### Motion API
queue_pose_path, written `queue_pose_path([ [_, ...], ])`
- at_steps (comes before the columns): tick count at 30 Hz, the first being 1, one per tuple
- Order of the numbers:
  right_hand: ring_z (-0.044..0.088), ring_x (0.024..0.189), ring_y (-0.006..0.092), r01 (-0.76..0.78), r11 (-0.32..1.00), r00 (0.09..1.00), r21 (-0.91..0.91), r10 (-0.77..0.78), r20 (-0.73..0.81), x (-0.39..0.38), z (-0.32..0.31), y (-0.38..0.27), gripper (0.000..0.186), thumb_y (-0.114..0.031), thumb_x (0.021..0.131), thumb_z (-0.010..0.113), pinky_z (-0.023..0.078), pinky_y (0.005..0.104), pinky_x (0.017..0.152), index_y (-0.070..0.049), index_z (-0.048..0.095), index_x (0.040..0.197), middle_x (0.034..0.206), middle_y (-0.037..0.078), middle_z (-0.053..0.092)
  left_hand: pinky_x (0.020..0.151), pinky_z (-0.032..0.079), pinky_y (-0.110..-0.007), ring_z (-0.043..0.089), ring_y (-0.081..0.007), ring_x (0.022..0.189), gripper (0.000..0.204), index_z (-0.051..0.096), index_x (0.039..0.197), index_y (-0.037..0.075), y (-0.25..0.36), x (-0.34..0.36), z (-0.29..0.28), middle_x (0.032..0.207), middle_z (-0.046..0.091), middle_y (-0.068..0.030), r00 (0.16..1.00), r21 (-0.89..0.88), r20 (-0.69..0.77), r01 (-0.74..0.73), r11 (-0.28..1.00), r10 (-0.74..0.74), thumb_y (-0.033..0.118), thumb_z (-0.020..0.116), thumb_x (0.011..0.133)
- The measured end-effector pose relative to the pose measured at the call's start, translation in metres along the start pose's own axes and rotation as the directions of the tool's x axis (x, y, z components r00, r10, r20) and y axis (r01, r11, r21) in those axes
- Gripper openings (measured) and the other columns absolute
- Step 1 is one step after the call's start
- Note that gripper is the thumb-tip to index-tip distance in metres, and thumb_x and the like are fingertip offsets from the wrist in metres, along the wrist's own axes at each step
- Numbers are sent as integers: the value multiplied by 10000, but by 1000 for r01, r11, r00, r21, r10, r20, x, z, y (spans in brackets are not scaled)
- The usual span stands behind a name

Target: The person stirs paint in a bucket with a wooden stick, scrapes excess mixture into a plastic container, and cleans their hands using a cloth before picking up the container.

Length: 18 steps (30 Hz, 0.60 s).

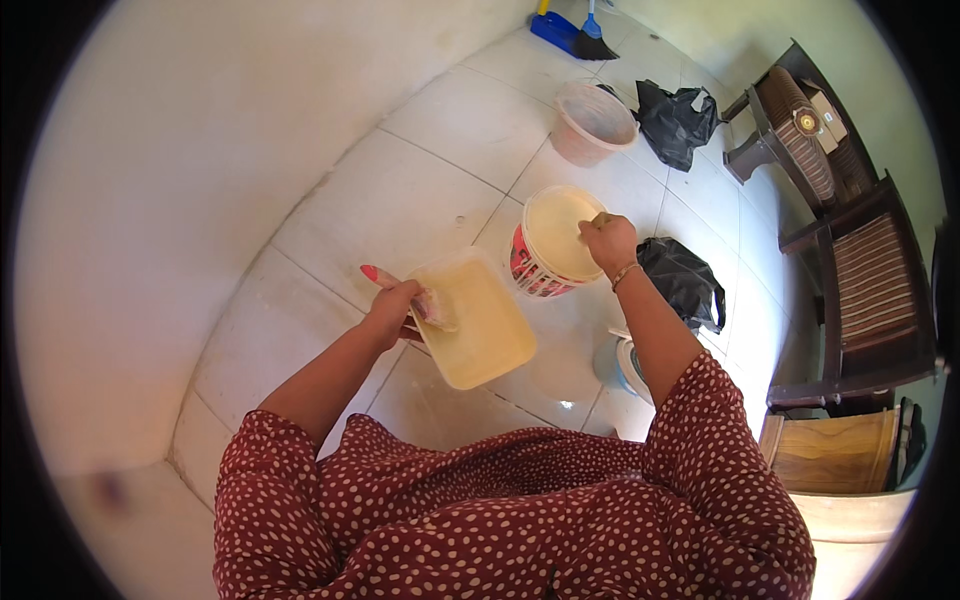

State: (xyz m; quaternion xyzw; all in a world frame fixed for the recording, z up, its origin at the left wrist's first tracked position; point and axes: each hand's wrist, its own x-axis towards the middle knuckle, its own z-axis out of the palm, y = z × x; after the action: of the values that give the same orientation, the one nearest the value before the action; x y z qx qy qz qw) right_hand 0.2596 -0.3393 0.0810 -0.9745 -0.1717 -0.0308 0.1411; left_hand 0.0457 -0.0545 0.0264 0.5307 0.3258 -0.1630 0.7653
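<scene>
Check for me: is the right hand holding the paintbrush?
No. The left hand holds the paintbrush against the tray; the right hand is over the paint bucket.

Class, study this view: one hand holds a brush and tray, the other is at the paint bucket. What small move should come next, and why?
Probably tip the paint bucket toward the tray. The right hand is closed at the bucket's far rim, the bucket is full of pale paint, and the left hand holds the tray with the brush right beside it; the tray looks only thinly coated.
</scene>
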Motion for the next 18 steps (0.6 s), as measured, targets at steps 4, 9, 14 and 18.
queue_pose_path([
  [4, 636, 683, 326, -176, 908, 981, 379, 193, -6, 7, -11, -17, 344, -355, 787, 628, 500, 383, 647, -14, 670, 768, 704, 152, 655, 766, 521, -537, 586, -395, 969, 485, 497, 1186, -25, -3, 2, 1, 1137, 544, -202, 1000, 10, -2, 7, 1000, -7, 301, 463, 828],
  [9, 638, 720, 326, 49, 885, 993, 463, 7, -119, 13, -16, -29, 383, -406, 783, 638, 501, 384, 669, -24, 676, 782, 735, 155, 660, 787, 513, -539, 586, -394, 975, 481, 499, 1179, -26, -1, 1, 6, 1127, 551, -196, 1000, 36, 26, 14, 999, -15, 300, 459, 827],
  [14, 621, 836, 314, -69, 994, 995, 86, 63, 71, 4, -7, -14, 344, -391, 788, 619, 484, 414, 758, -55, 681, 830, 871, 165, 664, 791, 512, -540, 585, -394, 983, 478, 498, 1179, -30, 1, -2, 8, 1142, 547, -204, 1000, 40, 15, 15, 999, -16, 295, 454, 831],
  [18, 622, 775, 312, -54, 998, 998, 8, 54, 20, -6, -5, -23, 309, -360, 784, 622, 486, 410, 725, -56, 679, 798, 808, 153, 667, 787, 514, -542, 585, -393, 985, 472, 496, 1181, -28, 0, -3, 5, 1141, 546, -210, 1000, 39, -11, 8, 999, -7, 288, 455, 832],
])
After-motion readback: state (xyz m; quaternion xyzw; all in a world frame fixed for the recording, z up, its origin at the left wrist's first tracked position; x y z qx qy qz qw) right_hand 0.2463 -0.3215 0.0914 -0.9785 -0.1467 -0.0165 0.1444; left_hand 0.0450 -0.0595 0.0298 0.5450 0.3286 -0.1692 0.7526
